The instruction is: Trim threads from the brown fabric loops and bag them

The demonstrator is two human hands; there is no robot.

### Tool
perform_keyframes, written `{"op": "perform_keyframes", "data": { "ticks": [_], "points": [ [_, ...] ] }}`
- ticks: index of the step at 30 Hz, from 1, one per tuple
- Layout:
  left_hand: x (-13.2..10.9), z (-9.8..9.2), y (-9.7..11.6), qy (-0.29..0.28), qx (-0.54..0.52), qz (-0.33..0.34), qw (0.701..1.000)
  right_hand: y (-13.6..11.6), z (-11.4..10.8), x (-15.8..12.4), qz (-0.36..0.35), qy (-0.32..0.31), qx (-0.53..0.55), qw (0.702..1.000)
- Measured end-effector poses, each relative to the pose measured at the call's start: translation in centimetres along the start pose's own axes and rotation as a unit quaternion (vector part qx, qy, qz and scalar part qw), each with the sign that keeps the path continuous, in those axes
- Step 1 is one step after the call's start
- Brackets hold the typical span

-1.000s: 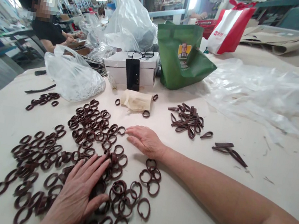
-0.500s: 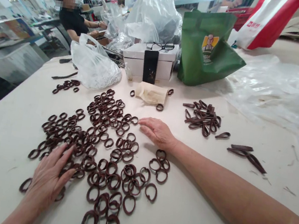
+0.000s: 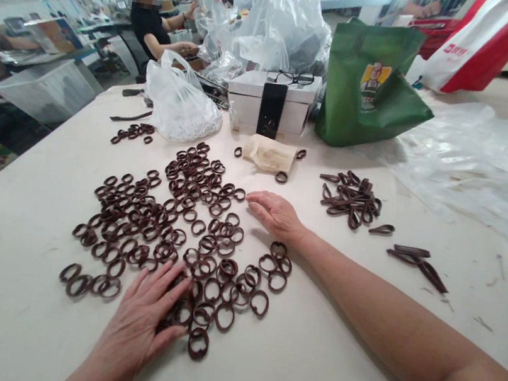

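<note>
Several dark brown loops [image 3: 168,216] lie spread over the white table [image 3: 11,281] in front of me. My left hand [image 3: 139,320] lies flat and open on the near edge of the spread, fingers resting on a few loops. Palm down at the far right side of the spread lies my right hand [image 3: 276,215], fingers stretched out and open, fingertips beside the loops. It holds nothing.
A smaller pile of flattened brown loops [image 3: 351,198] and loose strips [image 3: 417,263] lie to the right. Behind stand a white box [image 3: 272,101] with glasses on it, a filled plastic bag [image 3: 178,103], a green bag [image 3: 369,87] and clear plastic sheeting [image 3: 482,161]. Another person [image 3: 153,16] works at the far left.
My left hand has swept from the left side of the spread back right to its near edge, dragging loops closer together. The right hand has stayed put.
</note>
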State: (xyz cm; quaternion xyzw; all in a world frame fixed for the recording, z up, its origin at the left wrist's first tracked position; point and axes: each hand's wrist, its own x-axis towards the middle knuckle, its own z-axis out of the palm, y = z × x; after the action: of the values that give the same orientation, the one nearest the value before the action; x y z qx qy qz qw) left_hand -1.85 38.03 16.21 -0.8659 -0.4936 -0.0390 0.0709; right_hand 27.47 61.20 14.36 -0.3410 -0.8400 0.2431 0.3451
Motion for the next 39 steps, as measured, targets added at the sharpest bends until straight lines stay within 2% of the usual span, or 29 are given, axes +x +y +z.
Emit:
{"op": "perform_keyframes", "data": {
  "ticks": [4, 7, 10, 14, 17, 19, 22, 26, 29, 33, 36, 39],
  "points": [
    [-2.9, -0.8, -1.9, 0.024, -0.004, -0.061, 0.998, -0.1, 0.0, 0.0, 0.005, -0.001, 0.007, 1.0],
    [-4.9, -0.9, -3.1, 0.053, -0.004, -0.169, 0.984, -0.2, 0.1, 0.1, 0.015, -0.001, 0.007, 1.0],
    [-6.8, -0.1, -3.9, 0.047, 0.022, -0.255, 0.965, -0.2, 0.1, 0.1, 0.018, -0.002, 0.008, 1.0],
    [-8.6, 0.6, -4.3, 0.007, 0.013, -0.278, 0.96, -0.1, 0.1, 0.1, 0.02, -0.002, 0.008, 1.0],
    [-8.7, -0.4, -3.3, 0.025, 0.02, -0.313, 0.949, -0.1, 0.1, 0.1, 0.025, 0.0, 0.008, 1.0],
    [-8.0, -1.2, -1.7, 0.05, 0.011, -0.306, 0.951, 0.0, 0.1, 0.1, 0.025, -0.001, 0.007, 1.0],
    [-6.0, -1.7, 1.8, 0.068, -0.025, -0.234, 0.969, 0.1, 0.2, 0.1, 0.02, -0.001, 0.004, 1.0],
    [-3.4, -0.9, 6.0, 0.06, -0.054, -0.137, 0.987, 0.1, 0.2, 0.0, 0.018, 0.002, 0.001, 1.0],
    [-2.9, -0.2, 7.7, 0.047, -0.058, -0.086, 0.994, 0.1, 0.2, 0.0, 0.018, 0.003, 0.001, 1.0],
    [-4.5, -0.2, 7.6, 0.05, -0.051, -0.072, 0.995, 0.1, 0.2, 0.1, 0.016, 0.002, 0.0, 1.0],
    [-5.9, -0.7, 6.2, 0.069, -0.053, -0.081, 0.993, 0.1, 0.2, 0.1, 0.016, 0.001, 0.0, 1.0],
    [-6.1, -1.3, 4.6, 0.096, -0.064, -0.1, 0.988, 0.1, 0.2, 0.1, 0.017, -0.002, -0.001, 1.0]
  ]
}}
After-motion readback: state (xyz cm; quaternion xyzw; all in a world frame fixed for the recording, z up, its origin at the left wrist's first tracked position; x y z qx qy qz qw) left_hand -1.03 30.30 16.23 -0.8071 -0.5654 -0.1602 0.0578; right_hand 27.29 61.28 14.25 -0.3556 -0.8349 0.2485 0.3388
